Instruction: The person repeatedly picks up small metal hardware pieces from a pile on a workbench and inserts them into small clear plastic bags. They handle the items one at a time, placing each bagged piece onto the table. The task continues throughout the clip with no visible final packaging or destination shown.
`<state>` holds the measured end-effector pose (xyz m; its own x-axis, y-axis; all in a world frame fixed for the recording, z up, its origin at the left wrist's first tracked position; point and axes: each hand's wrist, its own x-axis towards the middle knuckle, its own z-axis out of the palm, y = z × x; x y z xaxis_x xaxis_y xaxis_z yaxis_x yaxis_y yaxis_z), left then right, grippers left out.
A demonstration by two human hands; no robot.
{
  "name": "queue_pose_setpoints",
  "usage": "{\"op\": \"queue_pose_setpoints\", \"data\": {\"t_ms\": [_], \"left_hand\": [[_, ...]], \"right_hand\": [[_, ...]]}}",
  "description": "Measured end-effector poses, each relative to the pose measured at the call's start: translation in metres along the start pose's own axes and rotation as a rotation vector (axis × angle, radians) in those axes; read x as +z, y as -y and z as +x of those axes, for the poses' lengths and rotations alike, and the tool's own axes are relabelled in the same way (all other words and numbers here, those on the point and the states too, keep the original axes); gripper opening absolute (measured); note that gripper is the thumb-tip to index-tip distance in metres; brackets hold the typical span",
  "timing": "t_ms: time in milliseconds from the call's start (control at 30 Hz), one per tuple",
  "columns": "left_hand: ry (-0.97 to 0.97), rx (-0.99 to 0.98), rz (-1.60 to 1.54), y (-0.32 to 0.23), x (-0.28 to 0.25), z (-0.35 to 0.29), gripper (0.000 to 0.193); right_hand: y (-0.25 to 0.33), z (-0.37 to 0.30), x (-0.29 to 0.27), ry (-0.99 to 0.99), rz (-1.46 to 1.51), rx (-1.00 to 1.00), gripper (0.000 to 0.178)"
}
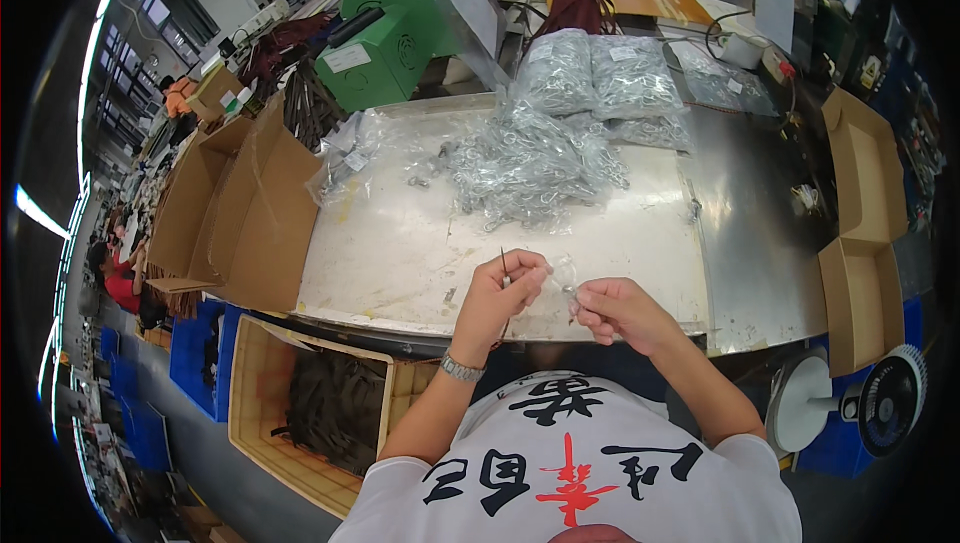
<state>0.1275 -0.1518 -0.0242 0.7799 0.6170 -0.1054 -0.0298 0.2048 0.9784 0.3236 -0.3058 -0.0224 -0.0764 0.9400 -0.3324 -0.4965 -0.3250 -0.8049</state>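
Observation:
My left hand [507, 290] is closed over the near edge of the table, with a thin dark rod-like tool [505, 265] running through its fingers. Its fingertips also touch a small clear plastic bag [565, 270]. On the other side of the bag, my right hand [620, 309] is closed in a pinch on a small metal piece [571, 291], too small to make out fully. Beyond both hands lies a loose heap of shiny metal hooks [535, 168], many apparently in clear wrapping.
Full bags of metal hooks [632, 73] are stacked behind the heap. A green machine [385, 48] stands at the far left of the table. An open cardboard box [245, 203] is on the left; a yellow crate [262, 413] with dark strips sits below. At right are another carton [862, 273] and a fan [890, 398].

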Motion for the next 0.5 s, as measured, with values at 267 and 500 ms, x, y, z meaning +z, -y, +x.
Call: {"op": "queue_pose_setpoints", "data": {"t_ms": [267,500], "left_hand": [[0.422,0.006,0.235,-0.024,0.016,-0.01,0.047],[0.27,-0.099,0.06,0.01,0.033,-0.009,0.044]], "right_hand": [[-0.005,-0.004,0.004,-0.208,-0.435,-0.255,0.024],[-0.008,-0.009,0.025,-0.373,-0.746,-0.44,0.019]]}}
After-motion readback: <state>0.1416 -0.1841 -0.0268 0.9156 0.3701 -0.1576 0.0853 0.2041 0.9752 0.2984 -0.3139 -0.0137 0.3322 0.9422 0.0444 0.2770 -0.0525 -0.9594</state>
